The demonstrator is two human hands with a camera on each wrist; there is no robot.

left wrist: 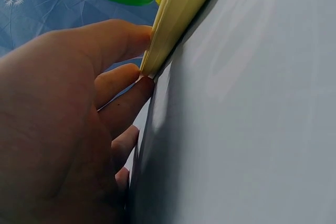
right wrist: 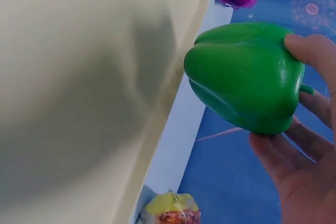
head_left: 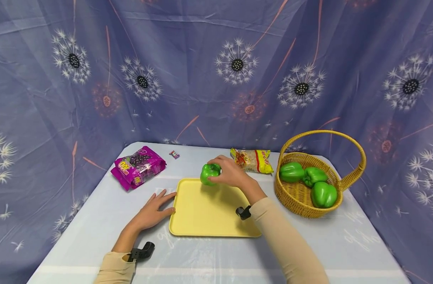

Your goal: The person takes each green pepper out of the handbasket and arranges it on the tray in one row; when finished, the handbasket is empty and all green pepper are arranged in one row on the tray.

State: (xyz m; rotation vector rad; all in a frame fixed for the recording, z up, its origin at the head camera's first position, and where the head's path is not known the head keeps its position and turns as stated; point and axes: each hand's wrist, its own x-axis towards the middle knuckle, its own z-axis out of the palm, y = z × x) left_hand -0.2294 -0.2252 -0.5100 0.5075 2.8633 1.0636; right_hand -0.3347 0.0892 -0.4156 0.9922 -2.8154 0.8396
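Observation:
My right hand (head_left: 228,171) grips a green bell pepper (head_left: 210,173) near its stem end, over the far part of a yellow tray (head_left: 212,213). In the right wrist view the pepper (right wrist: 244,74) lies sideways between thumb and fingers, with the tray's rim (right wrist: 157,145) beside it. My left hand (head_left: 154,211) rests at the tray's left edge with its fingers spread. Up close in the left wrist view, the thumb and fingertips of this hand (left wrist: 79,93) touch the tray's side wall (left wrist: 176,19).
At the right stands a wicker basket (head_left: 291,201) with a tall handle and three green bell peppers (head_left: 324,194) inside. A yellow-ended snack bag (head_left: 253,159) lies behind the tray. Farther left are a purple package (head_left: 139,165) and a small wrapped candy (head_left: 174,154).

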